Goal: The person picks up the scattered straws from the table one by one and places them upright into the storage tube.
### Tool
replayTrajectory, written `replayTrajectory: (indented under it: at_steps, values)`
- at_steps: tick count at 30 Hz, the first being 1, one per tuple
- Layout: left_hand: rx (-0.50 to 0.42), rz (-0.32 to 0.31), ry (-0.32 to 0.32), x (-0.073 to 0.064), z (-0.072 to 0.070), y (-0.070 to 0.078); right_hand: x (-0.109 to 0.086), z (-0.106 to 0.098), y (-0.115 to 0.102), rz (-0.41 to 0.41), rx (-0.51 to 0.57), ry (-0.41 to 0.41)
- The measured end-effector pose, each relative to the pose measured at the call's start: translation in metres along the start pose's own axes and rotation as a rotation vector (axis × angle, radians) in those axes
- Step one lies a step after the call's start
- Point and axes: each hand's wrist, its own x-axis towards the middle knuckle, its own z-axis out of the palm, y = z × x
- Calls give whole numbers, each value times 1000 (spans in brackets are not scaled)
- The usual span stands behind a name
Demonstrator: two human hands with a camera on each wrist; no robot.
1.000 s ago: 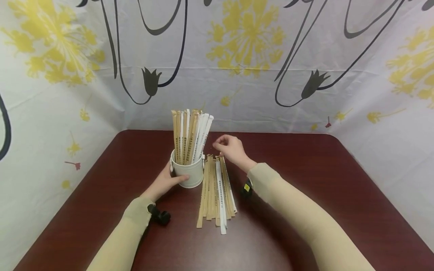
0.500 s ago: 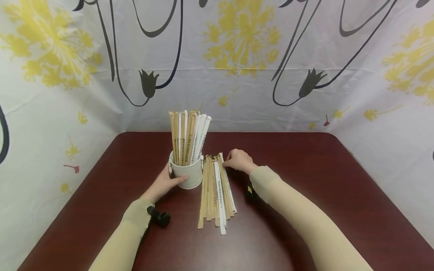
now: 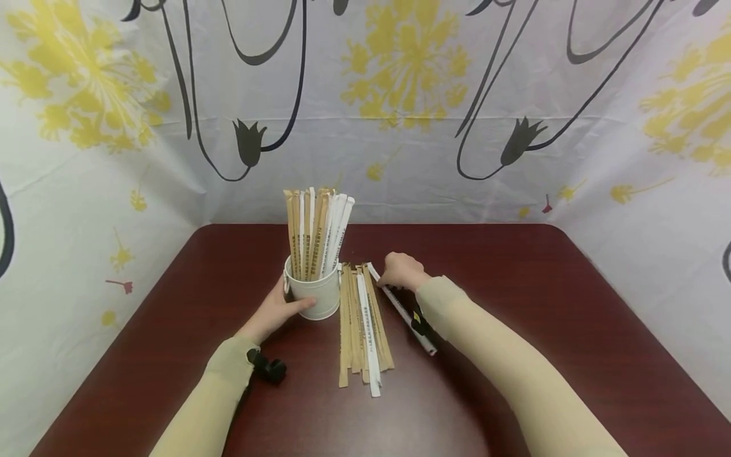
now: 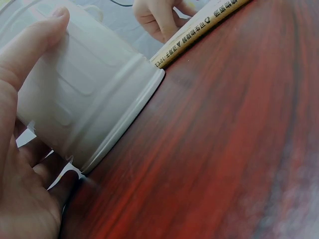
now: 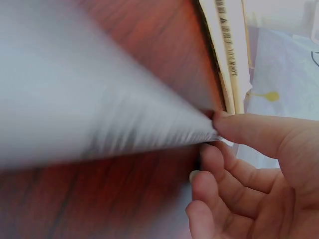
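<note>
My left hand [image 3: 276, 311] grips a small white bucket [image 3: 322, 297], thumb along its front and the other fingers behind it. Brown and white paper-wrapped straws [image 3: 314, 235] stand in this bucket, leaning a little. To its right my right hand [image 3: 402, 271] pinches a white wrapped straw [image 3: 408, 320] near its far end. That straw slants apart from the row, its near end toward me. In the right wrist view the straw [image 5: 99, 114] looks large and blurred, held between thumb and index finger. Several brown straws [image 3: 347, 330] with a white one among them lie side by side between bucket and right hand.
The dark red table [image 3: 514, 304] has a far edge just behind the bucket. A patterned white cloth [image 3: 411, 171] hangs behind and at both sides. Each wrist wears a small black camera [image 3: 267, 367].
My right hand has come down to the right end of the row and taken hold of the white straw, swinging its near end out to the right. The left hand stays on the bucket.
</note>
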Motion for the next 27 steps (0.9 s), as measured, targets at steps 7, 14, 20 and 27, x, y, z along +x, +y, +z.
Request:
replayTrajectory:
  at_steps: [7,14,20,27]
  values:
    - [22,-21,12,-2,-1,1,-6,-2,2,0,66,-34]
    - [-18,-12,12,-2,1,-2,-9,-15,8,-40,168,38]
    - [-7,-5,2,-2,1,1,-14,-60,-5,-62,385,104]
    - [40,-2,-3,-1,0,0,-30,-113,-45,-211,857,325]
